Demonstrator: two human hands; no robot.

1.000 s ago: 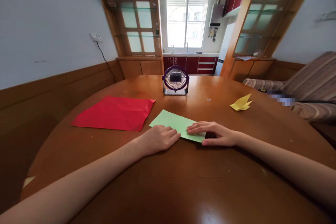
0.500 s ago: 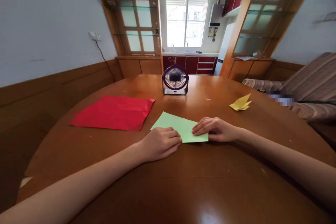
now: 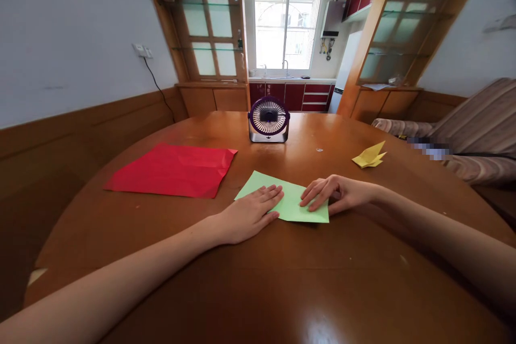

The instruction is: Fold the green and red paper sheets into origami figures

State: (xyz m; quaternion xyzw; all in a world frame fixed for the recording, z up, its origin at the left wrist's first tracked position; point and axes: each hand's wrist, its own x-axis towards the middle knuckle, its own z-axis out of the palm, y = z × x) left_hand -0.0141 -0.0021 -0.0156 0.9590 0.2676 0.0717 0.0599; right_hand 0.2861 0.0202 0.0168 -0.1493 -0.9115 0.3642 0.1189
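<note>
A light green sheet of paper [image 3: 289, 201] lies flat on the round wooden table [image 3: 282, 279] in front of me. My left hand [image 3: 250, 213] rests palm down on its left edge, fingers stretched out and apart. My right hand [image 3: 336, 193] sits at the sheet's right side, its fingertips pressing on the paper. Neither hand grips anything.
A large red paper sheet [image 3: 173, 170] lies to the left. A small purple desk fan [image 3: 269, 119] stands at the far middle of the table. A folded yellow paper shape [image 3: 368, 156] lies at the right. A striped sofa [image 3: 475, 134] is beyond the table's right edge.
My left hand went from a loose fist beside the sheet to flat on it with fingers spread. My right hand shifted slightly right. The green sheet turned a little on the table.
</note>
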